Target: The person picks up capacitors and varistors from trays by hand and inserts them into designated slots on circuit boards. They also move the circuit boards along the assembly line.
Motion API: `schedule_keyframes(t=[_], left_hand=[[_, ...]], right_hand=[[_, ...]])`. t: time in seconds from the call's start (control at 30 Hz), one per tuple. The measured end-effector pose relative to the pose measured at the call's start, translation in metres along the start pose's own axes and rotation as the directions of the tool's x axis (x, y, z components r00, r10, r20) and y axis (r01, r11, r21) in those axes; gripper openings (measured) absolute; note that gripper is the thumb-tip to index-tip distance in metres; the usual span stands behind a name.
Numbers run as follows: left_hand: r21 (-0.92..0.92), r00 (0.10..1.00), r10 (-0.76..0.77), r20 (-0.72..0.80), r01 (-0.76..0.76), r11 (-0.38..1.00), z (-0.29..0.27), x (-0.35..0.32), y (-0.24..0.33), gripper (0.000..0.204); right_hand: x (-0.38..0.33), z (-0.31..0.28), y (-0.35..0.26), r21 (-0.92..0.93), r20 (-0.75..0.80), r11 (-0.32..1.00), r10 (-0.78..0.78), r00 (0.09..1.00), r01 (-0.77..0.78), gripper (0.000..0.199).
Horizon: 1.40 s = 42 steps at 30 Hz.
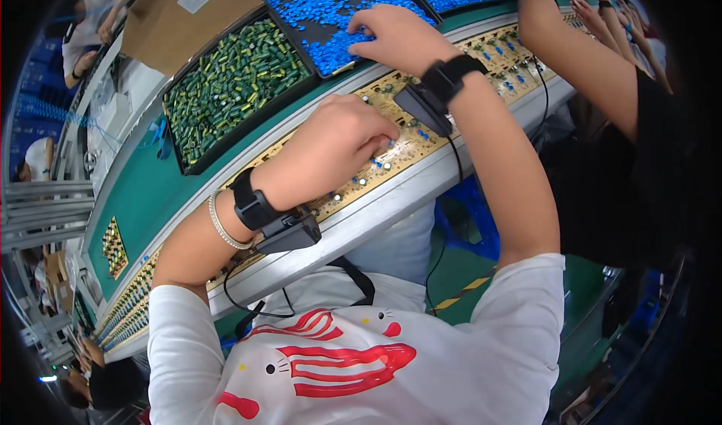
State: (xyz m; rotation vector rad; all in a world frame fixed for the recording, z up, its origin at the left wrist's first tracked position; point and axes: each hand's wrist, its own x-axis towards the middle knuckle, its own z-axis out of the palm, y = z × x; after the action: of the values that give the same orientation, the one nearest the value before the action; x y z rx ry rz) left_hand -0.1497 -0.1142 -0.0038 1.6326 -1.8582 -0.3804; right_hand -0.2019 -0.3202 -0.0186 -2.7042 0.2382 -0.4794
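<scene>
My left hand (331, 147) is closed in a pinch, low over a tan circuit board (406, 153) in the row along the bench. Its fingertips meet at the board's surface, and whatever they hold is too small to make out. Small blue parts and round silver-topped capacitors (362, 182) stand on the board around them. My right hand (406, 40) reaches over the near edge of a black tray of loose blue disc-shaped components (331, 7). Its thumb and forefinger are apart, with nothing visible between them. Each wrist wears a black strap with a dark device.
A black tray of green cylindrical components (233, 86) sits left of the blue ones, a cardboard box (192, 15) behind it. A separate populated board (114, 248) lies on the green mat at left. At right, a co-worker's arm (579, 64) reaches over the row; cables hang from my wrists.
</scene>
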Motion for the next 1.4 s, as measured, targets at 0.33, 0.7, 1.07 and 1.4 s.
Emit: schedule_keyframes(t=[0.33, 0.7, 1.07, 1.4], left_hand=[[0.168, 0.992, 0.093, 0.084, -0.106, 0.980, 0.018, 0.010, -0.001, 0.015], [0.335, 0.982, 0.128, 0.137, -0.168, 0.927, 0.016, 0.013, 0.005, 0.019], [0.433, 0.955, 0.246, 0.163, -0.294, 0.852, 0.014, 0.011, 0.006, 0.018], [0.443, 0.933, 0.284, 0.223, -0.356, 0.823, 0.009, 0.010, 0.005, 0.023]], right_hand=[[0.007, -0.003, 0.016, 0.329, 0.060, 0.941, 0.066, 0.996, -0.083, 0.016], [0.010, 0.014, 0.030, 0.431, -0.119, 0.902, 0.063, 0.991, -0.005, 0.017], [0.005, 0.014, 0.021, 0.430, -0.123, 0.903, 0.083, 0.989, -0.023, 0.017], [0.002, 0.013, 0.017, 0.573, -0.275, 0.815, 0.286, 0.918, -0.083, 0.024]])
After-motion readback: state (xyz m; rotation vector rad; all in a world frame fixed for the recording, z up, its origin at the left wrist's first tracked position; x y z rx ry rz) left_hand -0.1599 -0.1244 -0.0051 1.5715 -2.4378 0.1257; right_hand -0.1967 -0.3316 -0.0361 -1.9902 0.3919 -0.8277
